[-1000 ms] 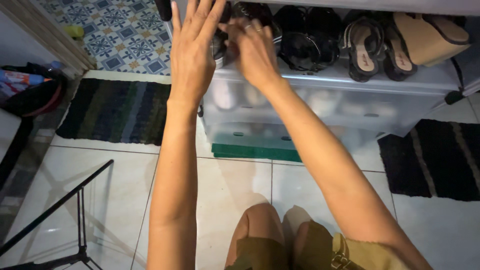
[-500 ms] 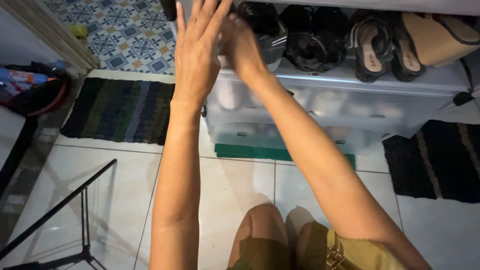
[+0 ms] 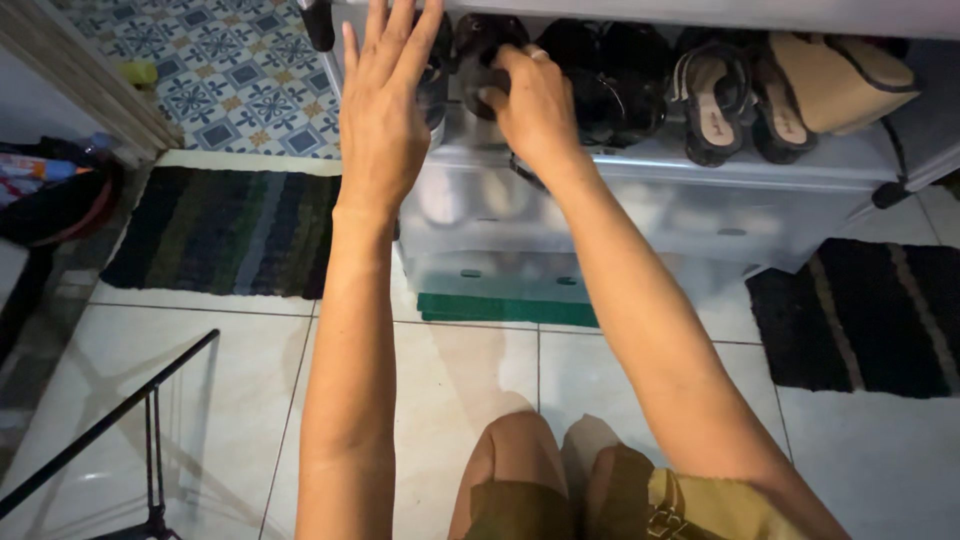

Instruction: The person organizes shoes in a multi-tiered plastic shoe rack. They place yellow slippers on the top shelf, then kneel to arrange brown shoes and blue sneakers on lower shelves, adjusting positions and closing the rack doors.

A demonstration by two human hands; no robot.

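Left hand [image 3: 383, 110] spread flat and empty, beside a dark shoe [image 3: 480, 50], right hand [image 3: 533, 105] grasped that shoe, on a pale plastic shelf [image 3: 690, 165].

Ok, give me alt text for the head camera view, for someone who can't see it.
A person's right hand grips a black shoe on a white shoe rack shelf, while the left hand is raised open beside it. Black sandals and a tan wedge shoe sit further right, above a white tiled floor.
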